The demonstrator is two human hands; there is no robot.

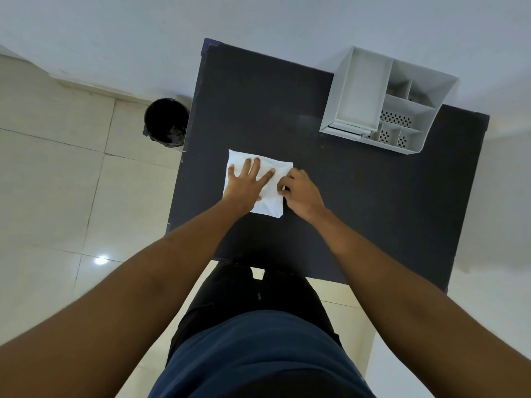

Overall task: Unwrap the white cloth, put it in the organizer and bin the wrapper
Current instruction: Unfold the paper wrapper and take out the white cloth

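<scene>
A white wrapped cloth (270, 202) lies flat on the dark table (359, 202), left of its middle. My left hand (244, 186) presses down on the packet with fingers spread. At the packet's right edge, my right hand (300, 193) pinches the wrapper between thumb and fingers. The white organizer (359, 93) stands at the table's far right corner, with one large compartment and several small ones. A black bin (165, 122) sits on the floor off the table's left side.
Pale floor tiles (57, 182) spread out to the left of the table. A white wall (115, 38) runs behind the table and the bin. My legs stand at the table's near edge.
</scene>
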